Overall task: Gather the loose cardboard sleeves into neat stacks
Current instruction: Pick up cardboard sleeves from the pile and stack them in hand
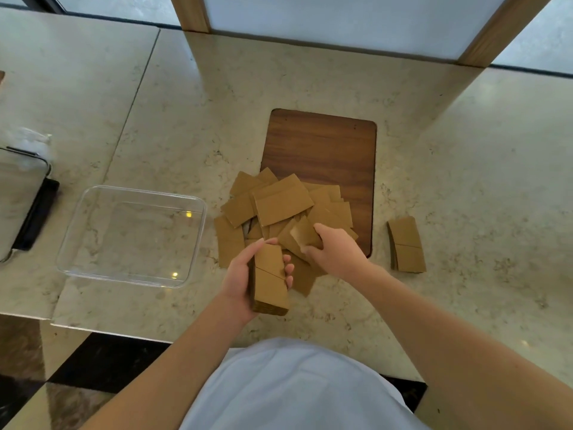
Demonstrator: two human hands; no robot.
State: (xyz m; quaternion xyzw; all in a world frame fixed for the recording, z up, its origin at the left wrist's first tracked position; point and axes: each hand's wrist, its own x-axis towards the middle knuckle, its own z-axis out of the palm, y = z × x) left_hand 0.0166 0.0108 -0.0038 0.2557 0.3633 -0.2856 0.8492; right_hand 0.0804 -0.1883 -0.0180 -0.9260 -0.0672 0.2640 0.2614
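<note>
A loose pile of flat brown cardboard sleeves [280, 203] lies on the marble counter, partly over a dark wooden board [322, 150]. My left hand [240, 274] grips a thick stack of sleeves [271, 279] just in front of the pile, fingers curled round its far side. My right hand [336, 249] pinches a single sleeve [305, 234] at the pile's near edge, lifting it slightly. A finished stack of sleeves [406, 245] lies on the counter to the right of the board.
A clear, empty plastic container [93, 212] sits left of the pile. A glass-lidded box on a black base [37, 212] stands at the far left. Wooden posts [190, 12] rise at the back of the counter. The counter's front edge [108, 333] runs near my body.
</note>
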